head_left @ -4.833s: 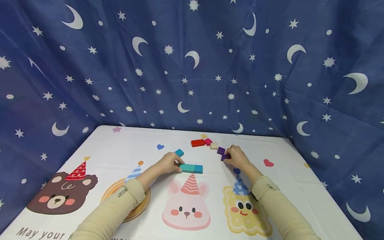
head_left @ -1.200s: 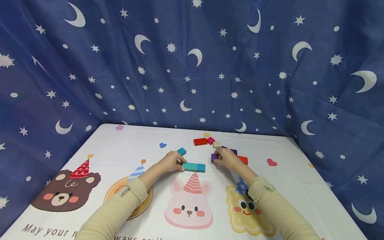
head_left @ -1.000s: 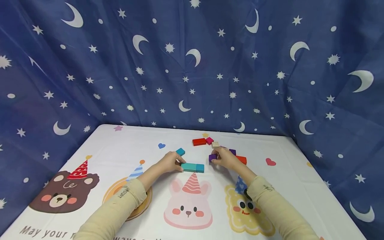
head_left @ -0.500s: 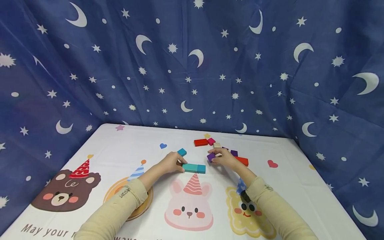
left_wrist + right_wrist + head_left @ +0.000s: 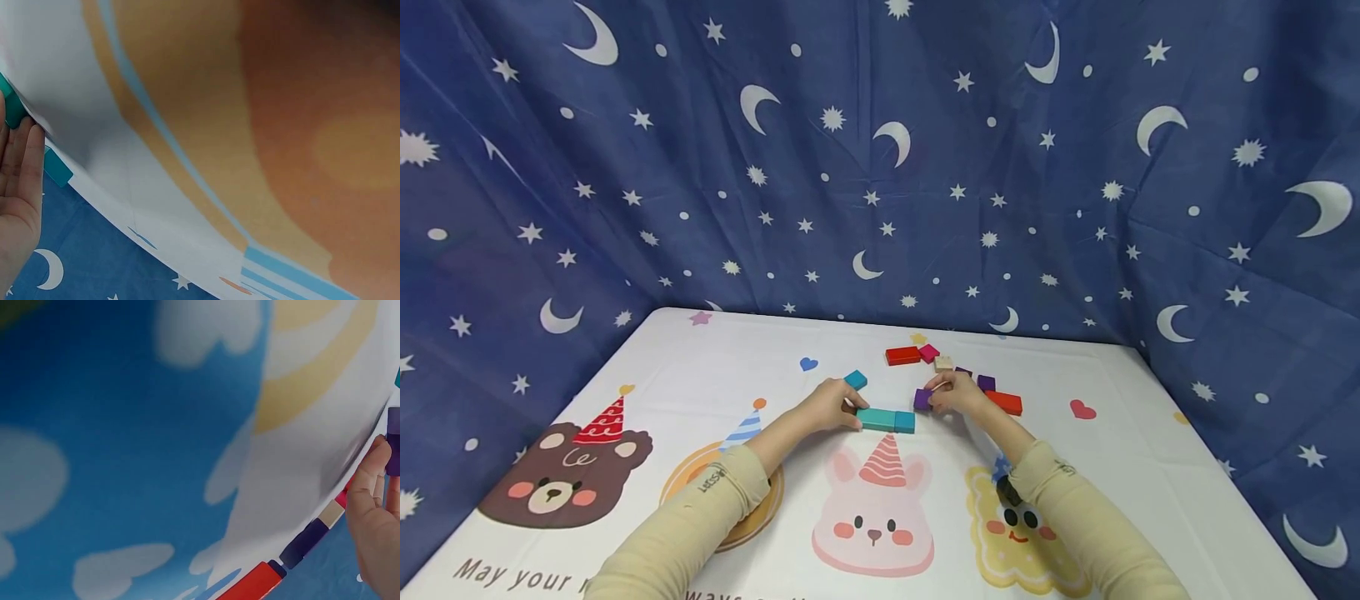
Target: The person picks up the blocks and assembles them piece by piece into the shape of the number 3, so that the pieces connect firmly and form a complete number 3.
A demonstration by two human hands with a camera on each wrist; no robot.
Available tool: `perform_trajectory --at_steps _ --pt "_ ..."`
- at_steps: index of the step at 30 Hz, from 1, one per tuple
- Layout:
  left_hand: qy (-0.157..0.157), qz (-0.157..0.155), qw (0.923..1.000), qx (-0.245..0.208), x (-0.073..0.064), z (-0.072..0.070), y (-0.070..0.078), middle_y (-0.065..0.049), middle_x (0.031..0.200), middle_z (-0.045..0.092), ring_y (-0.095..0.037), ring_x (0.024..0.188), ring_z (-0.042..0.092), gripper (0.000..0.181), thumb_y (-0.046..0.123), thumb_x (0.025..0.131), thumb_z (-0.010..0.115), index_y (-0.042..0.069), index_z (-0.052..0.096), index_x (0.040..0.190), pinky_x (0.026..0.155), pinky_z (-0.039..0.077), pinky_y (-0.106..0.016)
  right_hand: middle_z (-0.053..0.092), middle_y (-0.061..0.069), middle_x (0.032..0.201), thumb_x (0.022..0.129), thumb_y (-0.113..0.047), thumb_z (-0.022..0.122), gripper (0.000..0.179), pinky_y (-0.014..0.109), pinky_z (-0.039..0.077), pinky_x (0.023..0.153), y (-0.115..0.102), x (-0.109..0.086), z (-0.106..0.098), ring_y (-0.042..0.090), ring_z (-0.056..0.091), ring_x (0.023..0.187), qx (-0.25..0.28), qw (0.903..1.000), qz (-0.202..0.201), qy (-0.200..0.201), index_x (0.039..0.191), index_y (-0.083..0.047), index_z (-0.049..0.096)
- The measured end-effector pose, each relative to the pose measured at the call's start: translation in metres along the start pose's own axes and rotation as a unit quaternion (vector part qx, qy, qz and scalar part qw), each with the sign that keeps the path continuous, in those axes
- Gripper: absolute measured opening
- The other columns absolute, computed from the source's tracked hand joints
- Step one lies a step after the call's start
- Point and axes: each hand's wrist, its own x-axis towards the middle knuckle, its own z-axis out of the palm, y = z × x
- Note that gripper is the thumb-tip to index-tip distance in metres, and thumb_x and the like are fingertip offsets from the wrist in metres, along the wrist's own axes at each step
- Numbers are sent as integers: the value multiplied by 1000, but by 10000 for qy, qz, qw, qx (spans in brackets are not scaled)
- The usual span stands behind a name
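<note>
My left hand pinches the left end of a long teal block between thumb and fingers. A blue square block sits flush against that block's right end. In the left wrist view, the fingertips of the left hand lie along the green-teal block. My right hand pinches a purple block just beyond and right of the blue one. In the right wrist view, thumb and fingers of the right hand stand on either side of the purple block.
Behind the left hand lies another blue block. Toward the back are a red block, a pink block and a cream block. Beside the right hand lie a purple block and an orange-red block. A starry blue curtain hangs behind.
The right hand has carried one purple block leftward from the group at right to near the blue block's right end, uncovering the orange-red block. The left hand keeps its place on the teal block.
</note>
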Motion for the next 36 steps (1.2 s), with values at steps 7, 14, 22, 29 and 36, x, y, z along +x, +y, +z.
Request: perform_trajectory --at_steps 7,14,22,29,36 --pt "0 4 10000 14 0 1 0 -13 102 72 -20 88 71 30 7 73 79 0 72 101 81 56 -29 63 10 92 86 -3 59 22 23 55 68 -1 3 3 12 57 69 -326 9993 135 144 106 3 65" --pt "-17 51 10000 -7 0 2 1 -13 101 72 -21 88 71 30 7 73 79 0 72 102 80 56 -29 64 12 99 83 -5 66 27 25 54 74 -1 3 3 14 56 78 -866 9960 -75 -188 109 3 65" --pt "-12 -49 10000 -62 -1 0 2 -13 102 72 -21 89 70 30 7 73 79 0 72 102 82 55 -31 63 14 99 76 1 72 30 33 52 82 -5 0 4 21 54 86 -2165 9702 -1001 -434 105 -1 65" --pt "-36 -39 9999 -98 0 1 0 -14 102 72 -21 89 71 30 7 74 78 0 72 102 82 56 -30 62 12 93 75 3 72 29 26 49 72 -3 0 1 17 51 78 -2193 9653 -1301 -557 103 0 66" --pt "-39 -65 9999 -70 0 1 0 -13 103 72 -21 89 70 30 7 73 78 1 72 102 82 56 -30 60 11 91 76 3 72 28 25 46 70 -2 -1 1 17 50 78 -2218 9638 -1376 -552 103 -1 66"
